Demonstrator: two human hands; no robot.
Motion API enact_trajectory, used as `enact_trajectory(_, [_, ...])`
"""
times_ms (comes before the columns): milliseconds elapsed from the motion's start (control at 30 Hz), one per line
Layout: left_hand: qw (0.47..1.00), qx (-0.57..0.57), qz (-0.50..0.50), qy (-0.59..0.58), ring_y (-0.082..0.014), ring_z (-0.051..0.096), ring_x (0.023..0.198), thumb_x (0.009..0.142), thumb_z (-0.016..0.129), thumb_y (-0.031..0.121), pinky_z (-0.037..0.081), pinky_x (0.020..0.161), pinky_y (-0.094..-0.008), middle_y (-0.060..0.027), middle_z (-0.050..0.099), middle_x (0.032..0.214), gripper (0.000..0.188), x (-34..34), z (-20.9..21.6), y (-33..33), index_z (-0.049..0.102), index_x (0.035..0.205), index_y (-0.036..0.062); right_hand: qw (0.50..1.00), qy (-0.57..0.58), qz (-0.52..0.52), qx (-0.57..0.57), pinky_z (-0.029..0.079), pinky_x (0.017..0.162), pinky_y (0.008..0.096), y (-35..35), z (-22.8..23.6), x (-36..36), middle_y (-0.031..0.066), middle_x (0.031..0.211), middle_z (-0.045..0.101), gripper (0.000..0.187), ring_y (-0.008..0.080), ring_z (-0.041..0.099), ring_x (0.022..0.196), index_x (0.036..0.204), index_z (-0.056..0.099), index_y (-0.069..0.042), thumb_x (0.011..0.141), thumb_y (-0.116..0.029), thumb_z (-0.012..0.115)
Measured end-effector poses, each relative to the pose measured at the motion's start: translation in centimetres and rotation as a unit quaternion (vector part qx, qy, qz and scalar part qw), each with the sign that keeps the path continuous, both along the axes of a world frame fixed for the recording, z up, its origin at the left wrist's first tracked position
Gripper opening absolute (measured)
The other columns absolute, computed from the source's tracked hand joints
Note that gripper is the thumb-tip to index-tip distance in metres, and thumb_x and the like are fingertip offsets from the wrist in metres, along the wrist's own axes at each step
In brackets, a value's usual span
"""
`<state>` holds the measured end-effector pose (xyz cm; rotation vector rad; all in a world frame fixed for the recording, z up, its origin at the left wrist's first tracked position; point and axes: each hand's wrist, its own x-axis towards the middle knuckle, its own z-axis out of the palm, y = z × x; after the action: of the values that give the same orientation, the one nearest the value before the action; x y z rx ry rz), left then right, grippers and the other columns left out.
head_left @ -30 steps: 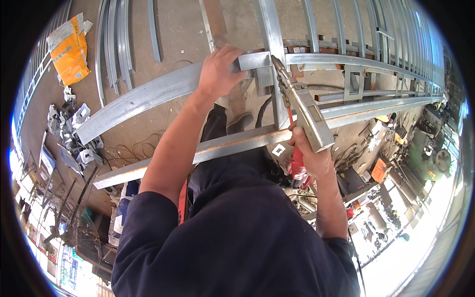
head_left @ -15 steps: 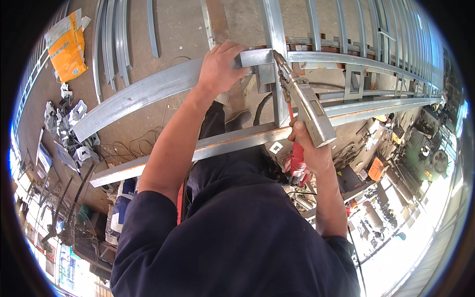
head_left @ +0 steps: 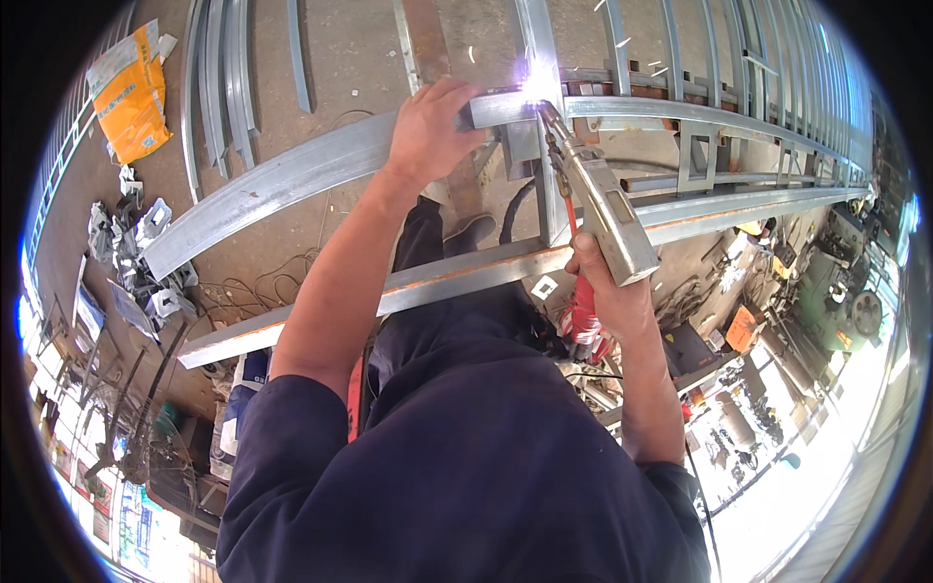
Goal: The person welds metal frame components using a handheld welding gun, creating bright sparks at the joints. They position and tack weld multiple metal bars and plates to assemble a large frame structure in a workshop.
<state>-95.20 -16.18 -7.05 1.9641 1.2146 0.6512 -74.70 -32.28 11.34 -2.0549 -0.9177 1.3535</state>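
My right hand (head_left: 610, 290) is closed round the grip of a welding gun (head_left: 610, 212), a silver metal body with a red lower part. A bright white-violet arc (head_left: 535, 88) burns at the gun's tip, with sparks flying off, where a grey upright post (head_left: 535, 34) meets a curved steel tube (head_left: 277, 187). My left hand (head_left: 434, 131) grips that curved tube just left of the arc, its fingers over the top. Nearer my body, a straight steel tube (head_left: 457, 280) with a rusty orange line crosses below both hands. The glare hides the joint itself.
A long metal frame with several bars (head_left: 671, 53) runs off to the right. An orange-and-white bag (head_left: 131, 97), loose steel lengths (head_left: 230, 78) and grey metal pieces (head_left: 155, 222) lie on the floor at left. Tools and an orange box (head_left: 743, 328) clutter the right side.
An arc has lit at the gun's tip and sparks have appeared around it. The gun has shifted very slightly; my left hand stays in nearly the same place on the curved tube.
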Motion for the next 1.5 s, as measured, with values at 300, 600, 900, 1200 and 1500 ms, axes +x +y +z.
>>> enact_trajectory(300, [1.000, -0.017, -0.006, 0.003, -0.0320, 0.065, 0.113, 0.075, 0.084, 0.020, 0.051, 0.103, -0.0428, -0.0082, 0.069, 0.125, 0.052, 0.1, -0.1, 0.2, 0.072, 0.125, 0.0102, 1.000, 0.018, 0.014, -0.018, 0.055, 0.070, 0.0310, 0.0, 0.1, 0.3, 0.0032, 0.088, 0.064, 0.056, 0.0120, 0.064, 0.078, 0.135, 0.054, 0.002, 0.102, -0.039, 0.072])
enact_trajectory(600, [0.999, -0.027, -0.012, 0.019, -0.0312, 0.063, 0.118, 0.077, 0.084, 0.022, 0.050, 0.106, -0.0427, -0.0073, 0.067, 0.130, 0.054, 0.0, 0.3, 0.2, 0.070, 0.128, 0.0101, 0.999, 0.024, 0.009, -0.019, 0.055, 0.069, 0.0308, -0.2, 0.2, 0.3, 0.0030, 0.087, 0.063, 0.056, 0.0115, 0.065, 0.078, 0.133, 0.054, 0.002, 0.102, -0.041, 0.072])
enact_trajectory(900, [1.000, -0.012, -0.001, 0.022, -0.0315, 0.063, 0.119, 0.076, 0.086, 0.022, 0.048, 0.107, -0.0429, -0.0078, 0.067, 0.130, 0.056, 0.0, -0.3, 0.1, 0.070, 0.128, 0.0074, 1.000, 0.013, 0.008, -0.021, 0.054, 0.069, 0.0300, -0.5, 0.6, 0.1, 0.0027, 0.084, 0.064, 0.053, 0.0113, 0.064, 0.077, 0.132, 0.053, 0.000, 0.102, -0.040, 0.071])
enact_trajectory(1200, [0.999, -0.016, -0.005, 0.030, -0.0313, 0.062, 0.121, 0.077, 0.085, 0.024, 0.047, 0.109, -0.0433, -0.0072, 0.067, 0.131, 0.057, 0.0, 0.0, 0.1, 0.070, 0.129, 0.0077, 1.000, 0.001, -0.003, -0.012, 0.053, 0.070, 0.0306, -0.9, 0.6, -0.3, 0.0029, 0.080, 0.066, 0.045, 0.0136, 0.067, 0.077, 0.105, 0.066, -0.001, 0.103, -0.046, 0.067])
enact_trajectory(1500, [1.000, 0.018, 0.008, 0.010, -0.0312, 0.064, 0.114, 0.075, 0.082, 0.024, 0.050, 0.101, -0.0435, -0.0056, 0.069, 0.125, 0.052, 0.1, -0.5, 0.0, 0.071, 0.123, 0.0084, 0.999, 0.018, 0.006, -0.041, 0.053, 0.068, 0.0292, -1.4, 0.7, 0.1, 0.0036, 0.091, 0.066, 0.064, 0.0107, 0.065, 0.079, 0.148, 0.046, -0.001, 0.102, -0.037, 0.072])
